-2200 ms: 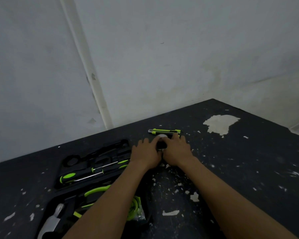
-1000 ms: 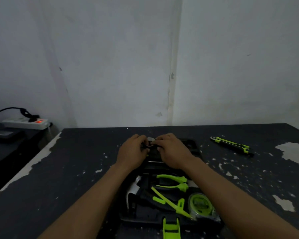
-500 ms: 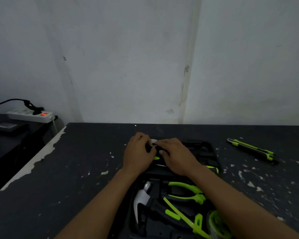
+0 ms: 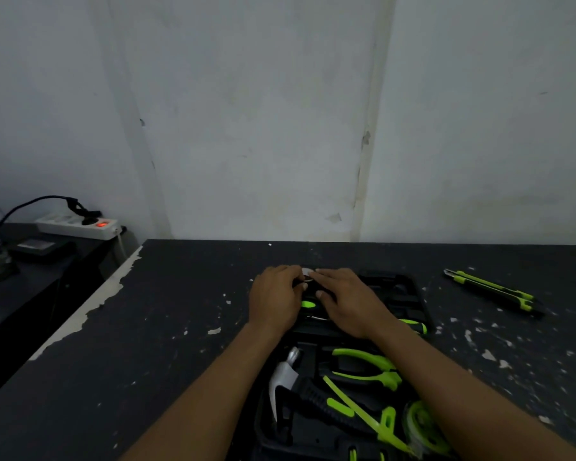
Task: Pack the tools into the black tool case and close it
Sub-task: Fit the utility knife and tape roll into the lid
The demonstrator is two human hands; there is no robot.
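Writing: none can be read.
Left hand (image 4: 275, 302): fingers curled, pinching a small round silver thing (image 4: 307, 273) over the far end of the black tool case (image 4: 413, 294).
Right hand (image 4: 348, 302): fingertips pinch the same thing, palm down.
Tool case: open on the desk (image 4: 167, 327), hammer (image 4: 285, 377) and pliers (image 4: 366, 367) inside.
Utility knife (image 4: 492, 291): on the desk, right of the case.

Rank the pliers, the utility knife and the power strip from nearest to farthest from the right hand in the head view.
From the right hand:
1. Pliers, just below the wrist, inside the black tool case.
2. Utility knife, out on the table to the right.
3. Power strip, far left on the side surface by the wall.
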